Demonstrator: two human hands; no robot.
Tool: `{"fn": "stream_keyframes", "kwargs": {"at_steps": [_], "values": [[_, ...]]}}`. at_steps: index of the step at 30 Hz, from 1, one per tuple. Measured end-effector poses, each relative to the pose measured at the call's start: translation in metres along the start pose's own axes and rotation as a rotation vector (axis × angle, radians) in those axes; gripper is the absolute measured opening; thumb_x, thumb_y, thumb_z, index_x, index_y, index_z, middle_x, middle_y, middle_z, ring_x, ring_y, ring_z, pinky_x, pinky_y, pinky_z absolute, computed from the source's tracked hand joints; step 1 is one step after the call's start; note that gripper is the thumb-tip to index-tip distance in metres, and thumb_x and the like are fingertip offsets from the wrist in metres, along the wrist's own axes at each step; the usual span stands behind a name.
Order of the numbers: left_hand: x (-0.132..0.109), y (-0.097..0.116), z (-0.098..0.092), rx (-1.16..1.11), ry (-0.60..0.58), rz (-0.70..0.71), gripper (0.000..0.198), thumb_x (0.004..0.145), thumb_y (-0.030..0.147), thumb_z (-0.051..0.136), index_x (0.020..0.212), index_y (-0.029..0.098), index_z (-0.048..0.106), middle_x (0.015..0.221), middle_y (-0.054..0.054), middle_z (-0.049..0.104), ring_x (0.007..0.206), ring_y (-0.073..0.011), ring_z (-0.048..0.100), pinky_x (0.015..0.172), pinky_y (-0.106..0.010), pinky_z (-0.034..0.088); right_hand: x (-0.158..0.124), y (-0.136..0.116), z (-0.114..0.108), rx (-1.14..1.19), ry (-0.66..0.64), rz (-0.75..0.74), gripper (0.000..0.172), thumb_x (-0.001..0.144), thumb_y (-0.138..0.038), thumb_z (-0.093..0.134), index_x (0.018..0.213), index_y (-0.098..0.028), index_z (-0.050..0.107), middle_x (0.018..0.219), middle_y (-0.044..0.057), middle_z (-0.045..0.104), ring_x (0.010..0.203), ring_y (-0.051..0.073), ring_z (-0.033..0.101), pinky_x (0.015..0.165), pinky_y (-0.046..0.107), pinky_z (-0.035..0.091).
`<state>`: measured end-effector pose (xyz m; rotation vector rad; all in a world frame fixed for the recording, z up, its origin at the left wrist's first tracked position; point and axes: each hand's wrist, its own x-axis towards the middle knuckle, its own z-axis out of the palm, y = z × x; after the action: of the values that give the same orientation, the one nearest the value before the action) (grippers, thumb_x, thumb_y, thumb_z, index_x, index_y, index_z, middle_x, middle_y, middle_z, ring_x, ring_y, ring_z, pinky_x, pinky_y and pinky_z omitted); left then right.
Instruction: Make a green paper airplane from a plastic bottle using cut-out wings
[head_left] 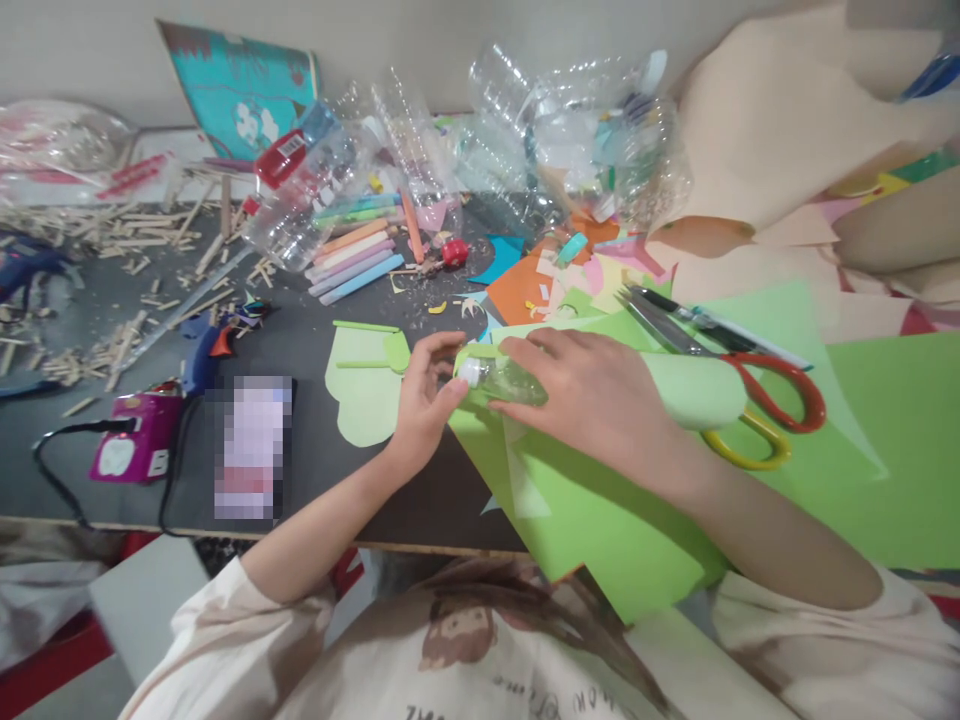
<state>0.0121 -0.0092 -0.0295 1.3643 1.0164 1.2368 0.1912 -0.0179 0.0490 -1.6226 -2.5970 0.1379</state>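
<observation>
A clear plastic bottle lies on its side over green paper, its white cap facing left. Pale green paper is wrapped round its right end. My right hand is closed over the bottle's body from above. At the neck, my left hand has its thumb and fingers curled round the cap. Left of that hand lies a pale green paper cutout with thin rolled green strips on it. Scissors with red and yellow handles rest right of the wrapped end, beside a pen.
Green paper sheets cover the right side. Empty bottles crowd the back. Rolled coloured paper sticks and wood pieces lie left. A glue gun, magenta box and phone sit nearer. Someone else's arm shows at right.
</observation>
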Motion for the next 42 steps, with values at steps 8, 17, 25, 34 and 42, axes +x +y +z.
{"fn": "stream_keyframes", "kwargs": {"at_steps": [8, 17, 25, 34, 42], "values": [[0.005, 0.008, -0.004, 0.071, -0.077, -0.159, 0.036, 0.079, 0.051, 0.063, 0.096, 0.020, 0.059, 0.083, -0.002, 0.059, 0.075, -0.0133, 0.057, 0.068, -0.025, 0.048, 0.003, 0.011, -0.009, -0.130, -0.093, -0.072, 0.047, 0.080, -0.040, 0.069, 0.118, -0.014, 0.060, 0.100, 0.014, 0.070, 0.085, 0.028, 0.065, 0.070, 0.034, 0.041], [0.011, 0.009, -0.003, 0.058, -0.079, -0.279, 0.030, 0.076, 0.046, 0.067, 0.090, 0.020, 0.063, 0.083, -0.002, 0.065, 0.070, -0.0131, 0.059, 0.061, -0.023, 0.048, 0.001, 0.012, -0.005, -0.141, -0.091, -0.063, 0.064, 0.084, -0.043, 0.062, 0.139, -0.016, 0.043, 0.097, 0.013, 0.071, 0.082, 0.027, 0.065, 0.068, 0.034, 0.042], [0.012, 0.005, -0.004, 0.015, -0.002, -0.410, 0.022, 0.080, 0.039, 0.058, 0.079, 0.018, 0.064, 0.073, -0.002, 0.065, 0.067, -0.0153, 0.060, 0.057, -0.025, 0.047, 0.023, 0.028, -0.016, -0.163, -0.068, 0.057, 0.041, 0.085, -0.040, 0.062, 0.112, -0.008, 0.062, 0.100, 0.018, 0.069, 0.091, 0.032, 0.064, 0.077, 0.039, 0.043], [0.010, 0.000, -0.001, 0.043, -0.021, -0.229, 0.028, 0.075, 0.036, 0.064, 0.092, 0.025, 0.044, 0.075, 0.004, 0.056, 0.062, -0.0105, 0.056, 0.056, -0.023, 0.045, 0.079, 0.042, 0.018, -0.066, 0.165, -0.165, 0.053, 0.092, -0.029, 0.049, 0.143, -0.020, 0.039, 0.150, 0.013, 0.040, 0.137, 0.030, 0.035, 0.102, 0.047, 0.031], [0.004, 0.002, 0.003, 0.244, -0.168, -0.260, 0.022, 0.075, 0.030, 0.061, 0.075, 0.021, 0.041, 0.062, 0.006, 0.054, 0.052, -0.0083, 0.055, 0.053, -0.021, 0.043, 0.006, 0.079, 0.019, 0.064, 0.303, 0.101, 0.044, 0.094, -0.034, 0.036, 0.122, -0.010, 0.060, 0.134, 0.025, 0.055, 0.128, 0.026, 0.047, 0.096, 0.041, 0.039]]}}
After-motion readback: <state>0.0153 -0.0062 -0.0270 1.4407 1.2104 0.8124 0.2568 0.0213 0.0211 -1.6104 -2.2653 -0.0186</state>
